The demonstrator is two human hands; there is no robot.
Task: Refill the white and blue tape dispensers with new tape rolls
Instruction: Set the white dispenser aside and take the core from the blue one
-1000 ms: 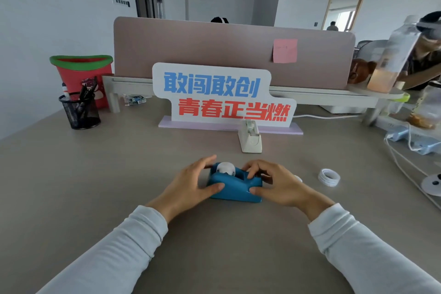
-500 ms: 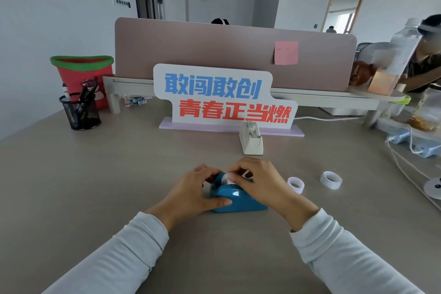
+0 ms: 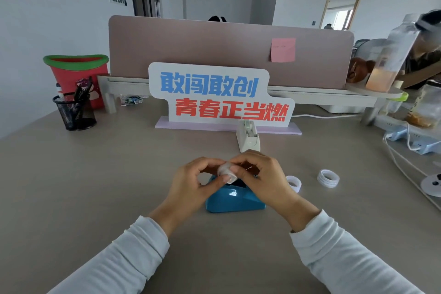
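Both hands meet just above the blue tape dispenser (image 3: 235, 199) on the table (image 3: 119, 174). The left hand (image 3: 191, 184) and right hand (image 3: 262, 179) pinch a small white tape roll (image 3: 226, 170) between their fingertips. The white tape dispenser (image 3: 248, 136) stands behind; two more tape rolls (image 3: 328, 178) lie to the right.

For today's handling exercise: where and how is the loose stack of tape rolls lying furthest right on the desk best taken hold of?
The stack of tape rolls lies flat on the desk, hole upward, clear of the single roll. Probably best: come straight down with the right hand, thumb and finger pinching opposite sides of the outer rim, gripping low to keep the rings together.
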